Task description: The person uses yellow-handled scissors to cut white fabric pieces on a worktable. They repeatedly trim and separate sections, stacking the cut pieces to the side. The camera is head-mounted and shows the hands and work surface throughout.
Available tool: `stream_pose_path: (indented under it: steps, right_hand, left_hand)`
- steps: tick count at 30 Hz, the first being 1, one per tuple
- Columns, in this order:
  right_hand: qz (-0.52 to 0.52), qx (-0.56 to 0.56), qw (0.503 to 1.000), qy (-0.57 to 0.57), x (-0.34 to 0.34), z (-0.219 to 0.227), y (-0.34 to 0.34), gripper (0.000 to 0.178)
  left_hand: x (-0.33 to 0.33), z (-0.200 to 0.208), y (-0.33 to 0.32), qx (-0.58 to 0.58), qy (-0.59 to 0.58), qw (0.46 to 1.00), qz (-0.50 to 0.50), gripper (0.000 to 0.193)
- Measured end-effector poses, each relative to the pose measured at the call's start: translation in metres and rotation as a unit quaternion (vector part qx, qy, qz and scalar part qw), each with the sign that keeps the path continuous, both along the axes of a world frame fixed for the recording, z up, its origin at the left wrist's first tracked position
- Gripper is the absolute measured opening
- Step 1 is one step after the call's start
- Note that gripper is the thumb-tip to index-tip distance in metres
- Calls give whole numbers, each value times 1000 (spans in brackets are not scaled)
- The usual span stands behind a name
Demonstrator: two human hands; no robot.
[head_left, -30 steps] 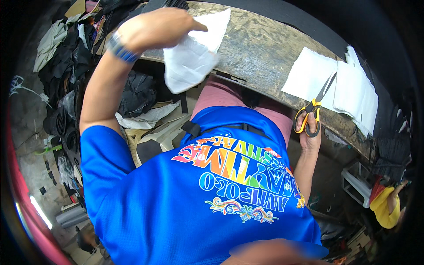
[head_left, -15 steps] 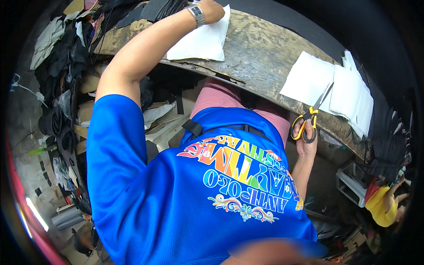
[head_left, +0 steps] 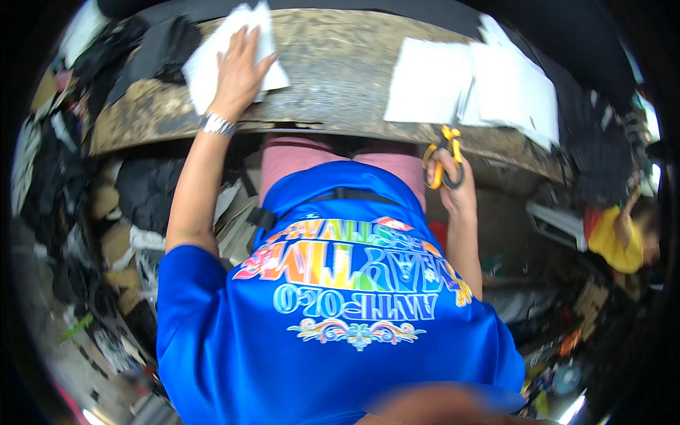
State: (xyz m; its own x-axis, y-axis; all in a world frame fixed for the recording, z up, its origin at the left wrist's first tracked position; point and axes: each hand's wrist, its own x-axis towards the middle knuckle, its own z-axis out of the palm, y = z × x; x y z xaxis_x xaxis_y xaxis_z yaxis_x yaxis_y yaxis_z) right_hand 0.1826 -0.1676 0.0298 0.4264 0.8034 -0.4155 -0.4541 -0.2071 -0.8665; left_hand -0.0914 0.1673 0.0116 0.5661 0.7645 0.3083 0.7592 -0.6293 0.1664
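Note:
My left hand (head_left: 239,76) lies with its fingers spread on a small pile of white sheets (head_left: 200,74) at the left of the worn wooden table. Whether the sheets are cloth or paper I cannot tell. Near the table's front edge, my right hand (head_left: 457,185) grips a pair of scissors (head_left: 452,134) by its yellow and black handles. The blades point away from me, over more white sheets (head_left: 427,83), and look blurred. To their right lies another stack of white pieces (head_left: 513,92), rough-edged and partly overlapping the first.
Black material (head_left: 159,60) is heaped on the table's left end. The wooden tabletop (head_left: 333,64) runs across in front of me. Scraps (head_left: 134,248) clutter the space below left. At the right are a pale plastic stool (head_left: 556,225) and a person in yellow (head_left: 615,241).
My left hand has come back from the table's far side and now rests flat on the left sheets. The view has turned; my right hand still holds the scissors.

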Motion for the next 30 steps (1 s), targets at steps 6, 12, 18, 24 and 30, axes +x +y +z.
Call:
stream_pose_path:
  steps: [6, 12, 18, 24, 30]
  right_hand:
    - [-3, -19, 1000, -2, 12, 5, 13, 25]
    - [-5, 35, 993, 114, 18, 1, 29, 30]
    - [-28, 62, 955, 288, 50, -3, 12, 44]
    - [-67, 88, 954, 279, 87, -1, -16, 50]
    - [-43, 103, 966, 235, 60, 6, -23, 49]
  left_hand:
    - [-1, 7, -3, -10, 12, 1000, 16, 47]
    - [115, 16, -71, -34, -180, 969, -167, 35]
    - [169, -1, -115, -90, -133, 969, -185, 46]
    - [162, -3, -95, -335, -202, 901, -186, 32]
    - [80, 38, -45, -381, -191, 897, -118, 27]
